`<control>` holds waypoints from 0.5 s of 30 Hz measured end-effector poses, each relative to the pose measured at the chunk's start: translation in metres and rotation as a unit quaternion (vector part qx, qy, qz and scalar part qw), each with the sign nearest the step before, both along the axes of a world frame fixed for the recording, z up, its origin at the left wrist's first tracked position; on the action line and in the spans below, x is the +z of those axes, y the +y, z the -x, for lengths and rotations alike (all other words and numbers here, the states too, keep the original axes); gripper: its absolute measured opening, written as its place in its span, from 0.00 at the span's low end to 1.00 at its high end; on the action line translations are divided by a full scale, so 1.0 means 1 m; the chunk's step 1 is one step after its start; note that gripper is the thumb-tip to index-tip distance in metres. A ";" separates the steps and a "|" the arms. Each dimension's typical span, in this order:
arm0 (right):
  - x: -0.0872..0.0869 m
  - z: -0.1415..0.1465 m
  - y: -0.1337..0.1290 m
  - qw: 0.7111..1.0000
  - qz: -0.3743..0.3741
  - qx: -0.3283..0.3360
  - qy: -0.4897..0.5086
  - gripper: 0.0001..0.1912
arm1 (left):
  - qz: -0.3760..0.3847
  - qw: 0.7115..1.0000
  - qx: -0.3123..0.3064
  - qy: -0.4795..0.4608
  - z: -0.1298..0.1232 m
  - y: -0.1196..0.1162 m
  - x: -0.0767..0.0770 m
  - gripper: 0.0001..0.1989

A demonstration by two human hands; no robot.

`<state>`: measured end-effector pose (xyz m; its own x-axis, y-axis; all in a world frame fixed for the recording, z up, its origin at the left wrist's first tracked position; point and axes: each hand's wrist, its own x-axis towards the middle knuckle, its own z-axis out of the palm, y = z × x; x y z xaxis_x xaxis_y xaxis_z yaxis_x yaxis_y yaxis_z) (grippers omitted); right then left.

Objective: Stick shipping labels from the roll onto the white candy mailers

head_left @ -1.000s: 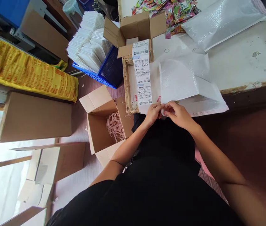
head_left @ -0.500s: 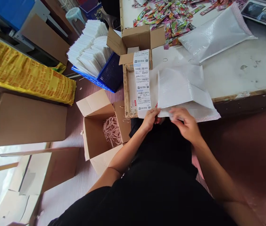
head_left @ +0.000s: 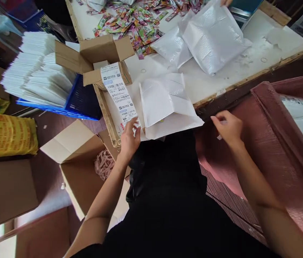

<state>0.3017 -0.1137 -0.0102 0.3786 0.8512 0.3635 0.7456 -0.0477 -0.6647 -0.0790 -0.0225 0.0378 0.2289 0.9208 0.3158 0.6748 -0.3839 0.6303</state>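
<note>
A white padded mailer (head_left: 162,100) lies at the table's front edge, its near end gaping. To its left, my left hand (head_left: 130,138) is at the lower end of a strip of printed labels (head_left: 121,95), fingers apart. The strip runs down from an open cardboard box (head_left: 100,53). Off the table edge, right of the mailer, my right hand (head_left: 228,127) has thumb and fingers pressed together; what they hold, if anything, is too small to name.
Filled mailers (head_left: 213,39) and a pile of colourful packets (head_left: 138,28) are farther back, with another person's fingers at the top. A blue crate (head_left: 84,102) of white mailers and an open carton (head_left: 78,179) stand left.
My right hand has moved off the mailer to the right. My left hand has let go of the mailer's corner and moved onto the label strip. The view has turned right.
</note>
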 end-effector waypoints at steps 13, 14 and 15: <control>-0.029 0.027 0.082 0.976 -0.090 0.196 -0.011 0.18 | 0.069 0.991 -0.080 -0.088 -0.006 0.023 -0.019 0.17; -0.034 0.031 0.082 0.983 -0.099 0.151 0.018 0.20 | 0.095 0.989 -0.018 -0.113 -0.011 0.023 -0.021 0.20; -0.038 0.037 0.081 0.988 -0.103 0.109 0.048 0.21 | 0.122 0.984 0.030 -0.128 -0.016 0.025 -0.021 0.23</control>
<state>0.2651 -0.0329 -0.0484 0.2348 0.8285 0.5084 0.6565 0.2505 -0.7115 -0.0629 0.0026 0.0170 0.1129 0.9859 0.1232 0.4990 -0.1635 0.8510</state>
